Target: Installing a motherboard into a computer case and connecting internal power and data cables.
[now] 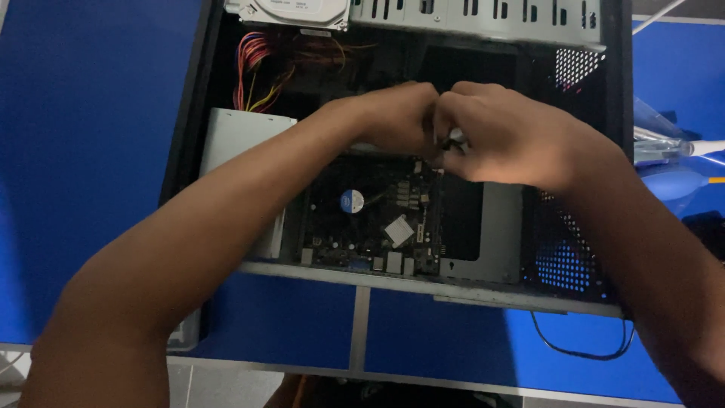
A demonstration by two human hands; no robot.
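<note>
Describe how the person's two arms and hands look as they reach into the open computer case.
Both forearms are bare as far as the frame shows: no sleeves, gloves or wristwatch in view. The left hand and right hand show no rings or wristbands that can be made out, though the picture is slightly blurred. Nothing is strapped or wired to either arm.

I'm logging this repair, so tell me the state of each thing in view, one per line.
Case: lying on its side, panel off, inside exposed.
Motherboard: mounted in the case, flat.
Hard drive: resting at the case's top edge.
Wires: loose bundle, hanging inside.
Left hand: fingers closed, against the right hand.
Right hand: fingers pinched on a small connector.
</note>
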